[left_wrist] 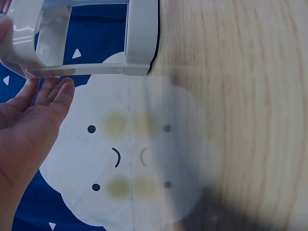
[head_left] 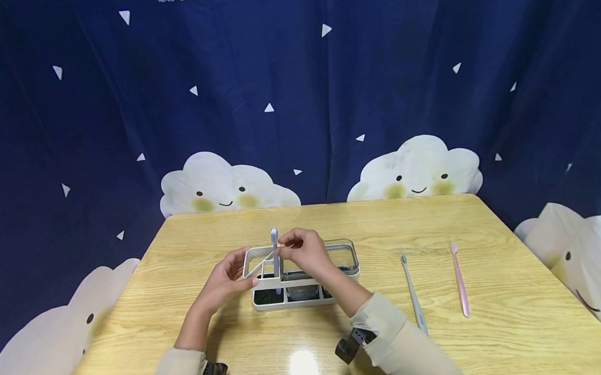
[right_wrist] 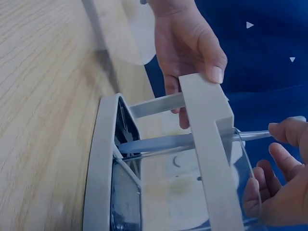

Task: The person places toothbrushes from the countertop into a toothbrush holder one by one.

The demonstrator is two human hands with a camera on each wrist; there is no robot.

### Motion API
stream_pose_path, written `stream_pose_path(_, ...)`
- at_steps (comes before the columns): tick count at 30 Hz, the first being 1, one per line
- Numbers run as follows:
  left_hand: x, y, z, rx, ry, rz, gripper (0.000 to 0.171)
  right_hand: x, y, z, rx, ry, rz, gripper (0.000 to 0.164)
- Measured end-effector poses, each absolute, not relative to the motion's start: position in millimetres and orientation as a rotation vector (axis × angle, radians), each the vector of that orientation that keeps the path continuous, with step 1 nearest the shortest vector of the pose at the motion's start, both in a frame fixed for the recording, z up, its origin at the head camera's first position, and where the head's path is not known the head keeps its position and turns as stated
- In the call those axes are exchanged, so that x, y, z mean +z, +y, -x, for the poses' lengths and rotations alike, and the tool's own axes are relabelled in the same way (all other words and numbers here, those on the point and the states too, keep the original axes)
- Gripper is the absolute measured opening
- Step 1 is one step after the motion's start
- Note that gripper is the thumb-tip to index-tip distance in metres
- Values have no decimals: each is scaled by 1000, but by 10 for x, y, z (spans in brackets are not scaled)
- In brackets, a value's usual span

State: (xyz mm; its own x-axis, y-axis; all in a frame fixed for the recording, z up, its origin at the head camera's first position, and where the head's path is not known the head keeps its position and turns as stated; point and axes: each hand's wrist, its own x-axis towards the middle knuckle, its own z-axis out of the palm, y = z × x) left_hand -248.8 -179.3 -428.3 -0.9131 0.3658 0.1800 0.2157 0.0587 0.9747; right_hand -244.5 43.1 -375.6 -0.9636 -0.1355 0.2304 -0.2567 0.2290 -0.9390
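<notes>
Blue toothbrush stands upright in the white toothbrush holder on the counter; the right hand pinches it between its fingers, the left hand grips the holder's end.

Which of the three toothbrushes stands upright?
The pale blue toothbrush in the white rectangular holder; the slim grey toothbrush and pink toothbrush lie on the wood-grain table.

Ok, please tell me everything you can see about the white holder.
The white holder looks like plastic: an upper frame divided into sections, joined by posts to a dark-floored base. It stands upright on the wooden table. A clear cup sits in its larger section; a bluish toothbrush stands in the section left of it, and the left hand grips the frame at that end.
</notes>
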Motion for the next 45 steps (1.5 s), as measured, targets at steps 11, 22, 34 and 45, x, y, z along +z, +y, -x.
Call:
stream_pose_path(11, -4255, -1760, 2500, 1983, 2215, -629, 69, -3570, 652, 2303, 1874, -2319, -339, 15)
stream_pose_path(22, -4245, -1767, 2511, 1979, 2224, -607, 71, -3568, 893, 2302, 1839, -2349, -380, 18)
stream_pose_path(34, -4254, -1761, 2509, 1986, 2205, -608, 70, -3505, 1228, 2254, 1720, -2513, -536, 29)
stream_pose_path(45, -4298, -1782, 2465, 1981, 2232, -589, 69, -3512, 1511, 2196, 1667, -2629, -607, 36)
